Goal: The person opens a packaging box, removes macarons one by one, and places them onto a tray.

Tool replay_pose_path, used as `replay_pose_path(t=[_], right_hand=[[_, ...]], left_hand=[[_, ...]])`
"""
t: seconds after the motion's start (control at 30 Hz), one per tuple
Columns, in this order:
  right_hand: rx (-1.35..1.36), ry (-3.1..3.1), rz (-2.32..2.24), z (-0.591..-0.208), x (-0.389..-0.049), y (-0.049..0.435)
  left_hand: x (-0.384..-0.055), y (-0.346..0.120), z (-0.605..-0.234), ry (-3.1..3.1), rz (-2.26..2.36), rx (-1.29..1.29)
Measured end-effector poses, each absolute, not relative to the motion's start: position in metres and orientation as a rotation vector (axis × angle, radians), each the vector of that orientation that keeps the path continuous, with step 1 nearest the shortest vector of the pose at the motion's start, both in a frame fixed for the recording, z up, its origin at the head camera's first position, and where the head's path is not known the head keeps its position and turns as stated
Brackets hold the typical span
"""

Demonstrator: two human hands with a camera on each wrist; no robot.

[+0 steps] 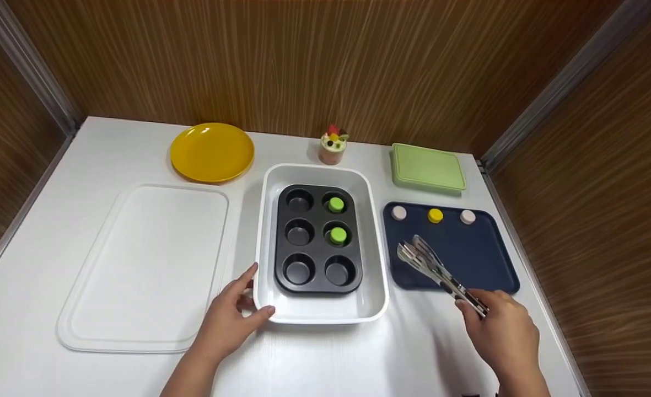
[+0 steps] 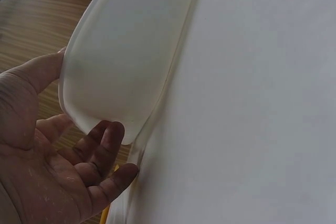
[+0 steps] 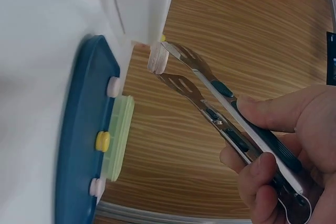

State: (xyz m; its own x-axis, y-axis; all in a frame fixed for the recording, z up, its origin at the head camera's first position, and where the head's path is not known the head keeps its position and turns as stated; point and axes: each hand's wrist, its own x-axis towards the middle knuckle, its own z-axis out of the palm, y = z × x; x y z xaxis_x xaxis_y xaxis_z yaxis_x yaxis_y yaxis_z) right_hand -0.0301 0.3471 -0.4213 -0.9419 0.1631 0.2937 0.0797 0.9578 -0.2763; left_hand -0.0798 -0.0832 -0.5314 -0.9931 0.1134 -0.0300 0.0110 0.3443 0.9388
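Observation:
My left hand (image 1: 227, 321) grips the near left corner of a deep white bin (image 1: 379, 292), thumb and fingers spread around the corner. Inside the bin lies a dark muffin pan (image 1: 318, 237). Two of its right-hand cups hold a green round piece (image 1: 336, 204) and another green piece (image 1: 338, 235). My right hand (image 1: 504, 330) holds metal tongs (image 1: 441, 273) above a navy tray (image 1: 457, 253). In the right wrist view, a pale pink round piece (image 3: 158, 59) sits between the tong tips. Two pale pink pieces and a yellow piece (image 1: 435, 215) line the tray's far edge.
A white lid-like panel (image 1: 154, 264) lies at the left. Behind it is a yellow plate (image 1: 212, 151). A dessert cup (image 1: 332, 151) topped with fruit shapes stands behind the bin, and a light green box (image 1: 429, 167) behind the tray. Wood-grain walls (image 1: 303, 66) border the table.

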Motion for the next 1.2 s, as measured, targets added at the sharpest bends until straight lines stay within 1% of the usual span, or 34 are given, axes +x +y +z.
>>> replay_pose_path(t=[0.37, 0.83, 1.2], right_hand=[[-0.274, -2.945, 0.400, -0.433, -0.027, 0.357], [-0.299, -3.002, 0.421, -0.447, -0.031, 0.361], [-0.322, -3.004, 0.426, -0.445, -0.030, 0.361]], left_hand=[[-0.080, -0.084, -0.533, 2.507, 1.757, 0.136], [-0.080, -0.083, -0.532, 2.519, 1.740, 0.130], [-0.080, -0.082, -0.532, 2.524, 1.733, 0.120]])
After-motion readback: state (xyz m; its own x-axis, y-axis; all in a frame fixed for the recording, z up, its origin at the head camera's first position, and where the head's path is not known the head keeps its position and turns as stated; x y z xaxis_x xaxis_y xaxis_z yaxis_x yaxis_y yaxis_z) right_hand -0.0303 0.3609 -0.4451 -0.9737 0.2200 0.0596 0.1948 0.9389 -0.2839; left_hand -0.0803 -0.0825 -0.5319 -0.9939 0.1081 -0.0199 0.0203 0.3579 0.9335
